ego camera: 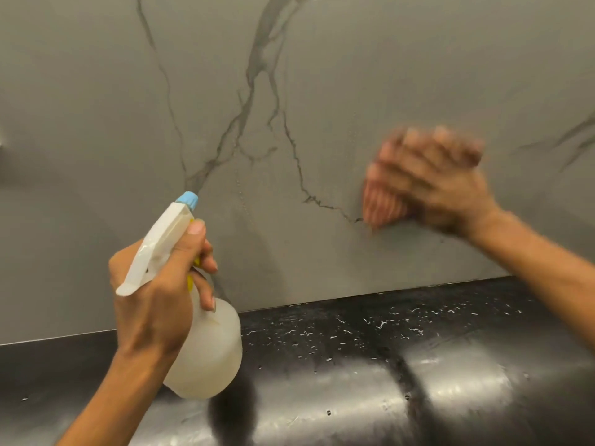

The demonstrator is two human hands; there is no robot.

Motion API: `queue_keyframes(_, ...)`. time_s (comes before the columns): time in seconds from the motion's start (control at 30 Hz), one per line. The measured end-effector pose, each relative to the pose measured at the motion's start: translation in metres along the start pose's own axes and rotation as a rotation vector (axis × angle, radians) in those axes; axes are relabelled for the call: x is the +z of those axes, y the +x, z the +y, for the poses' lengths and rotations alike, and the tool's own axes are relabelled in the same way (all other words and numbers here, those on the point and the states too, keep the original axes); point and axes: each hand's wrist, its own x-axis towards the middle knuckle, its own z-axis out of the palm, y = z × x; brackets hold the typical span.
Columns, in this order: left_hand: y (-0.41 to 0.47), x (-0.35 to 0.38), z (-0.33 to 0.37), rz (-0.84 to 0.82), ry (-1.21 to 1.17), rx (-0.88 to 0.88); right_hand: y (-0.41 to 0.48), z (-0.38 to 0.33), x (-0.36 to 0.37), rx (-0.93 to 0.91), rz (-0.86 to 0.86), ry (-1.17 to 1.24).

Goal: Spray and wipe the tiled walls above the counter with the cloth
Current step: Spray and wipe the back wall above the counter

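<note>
Pressing the cloth [383, 206] flat on the wall [322, 75], the right hand [431, 185] lay nearer than the left hand [154, 294], which gripped the spray bottle [206, 352] over the bench [354, 365]

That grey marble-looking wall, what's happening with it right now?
A person is cleaning the grey veined wall above a glossy black counter. The right hand presses a crumpled orange-pink cloth against the wall; it is blurred, so it looks to be mid-wipe. The left hand holds a translucent white spray bottle with a blue nozzle, aimed toward the wall. Small droplets speckle the counter below.
</note>
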Motion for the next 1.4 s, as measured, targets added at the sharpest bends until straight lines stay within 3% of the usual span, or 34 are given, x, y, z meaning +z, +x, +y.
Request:
queue_keyframes(0.13,0.001,-0.006,0.005,0.035,-0.024,-0.006,0.115,0.049,-0.012,0.427,0.307,-0.052)
queue_keyframes(0.2,0.003,-0.007,0.006,0.022,-0.048,-0.044,0.135,0.025,-0.004,0.484,0.383,-0.012)
queue_keyframes(0.27,0.005,-0.010,0.005,0.021,-0.056,-0.070,0.109,-0.025,0.010,0.343,0.308,0.055)
queue_keyframes(0.4,-0.003,-0.016,0.002,0.022,-0.061,-0.071,0.002,-0.120,0.017,-0.246,-0.224,-0.020)
queue_keyframes(0.47,-0.006,-0.021,0.001,0.014,-0.049,-0.095,-0.009,-0.117,0.015,-0.391,-0.291,-0.007)
queue_keyframes(0.5,-0.007,-0.024,0.002,0.013,-0.038,-0.105,0.000,-0.104,0.013,-0.380,-0.261,0.008)
queue_keyframes(0.67,-0.010,-0.041,0.014,0.042,-0.015,-0.092,0.150,-0.013,-0.009,0.220,0.207,0.071)
queue_keyframes(0.77,-0.009,-0.045,0.023,0.090,0.014,-0.022,0.227,-0.032,-0.016,0.394,0.390,0.036)
queue_keyframes(0.87,-0.009,-0.046,0.022,0.117,0.053,0.027,0.210,-0.111,0.005,0.198,0.313,0.084)
queue_keyframes(1.0,-0.015,-0.045,0.008,0.134,0.047,0.010,0.088,-0.212,0.041,-0.311,-0.134,0.057)
queue_keyframes(1.07,-0.019,-0.046,0.000,0.098,0.037,-0.029,0.032,-0.210,0.045,-0.394,-0.260,0.099)
queue_keyframes(1.2,-0.021,-0.048,-0.012,0.037,0.005,-0.167,-0.025,-0.120,0.019,-0.204,-0.234,0.011)
queue_keyframes(1.33,-0.017,-0.040,-0.009,0.020,-0.036,-0.189,0.031,-0.001,-0.003,0.389,0.059,0.014)
queue_keyframes(1.4,-0.014,-0.032,-0.004,0.029,-0.053,-0.174,0.073,0.020,-0.007,0.651,0.206,-0.040)
